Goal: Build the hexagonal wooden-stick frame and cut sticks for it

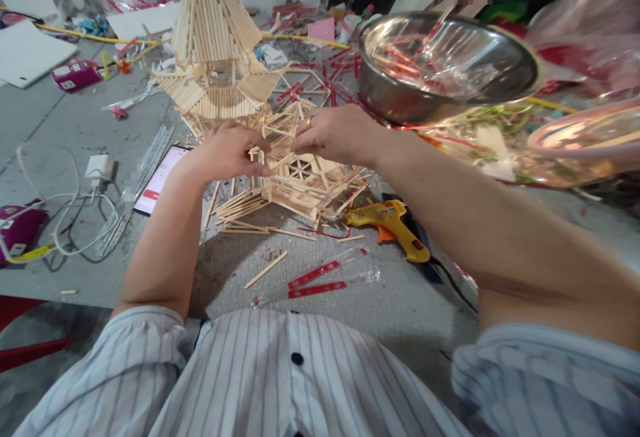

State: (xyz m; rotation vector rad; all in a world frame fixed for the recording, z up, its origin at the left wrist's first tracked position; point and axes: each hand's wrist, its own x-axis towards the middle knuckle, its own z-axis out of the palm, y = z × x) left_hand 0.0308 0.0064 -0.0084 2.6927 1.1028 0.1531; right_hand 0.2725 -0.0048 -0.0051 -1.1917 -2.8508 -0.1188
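A six-sided openwork frame of thin wooden sticks [293, 198] lies on the table in front of me. At its left side my left hand [231, 149] is closed, thumb and fingers around the upright sticks there. My right hand [334, 133], with a ring on one finger, reaches over the far right side, its fingertips pinched together on the frame's upper sticks. The exact spot they grip is partly hidden by the fingers. Just behind stands a pagoda-like tower of wooden sticks [213, 20] with a pointed roof. Loose sticks [243, 207] lie at the frame's near left.
A yellow glue gun [390, 223] lies at right, its cord trailing off. Red-and-clear wrappers [317, 280] lie near me. A phone [163, 180], white charger [100, 169] and cables occupy the left. A metal bowl [445, 100] full of wrappers stands at back right.
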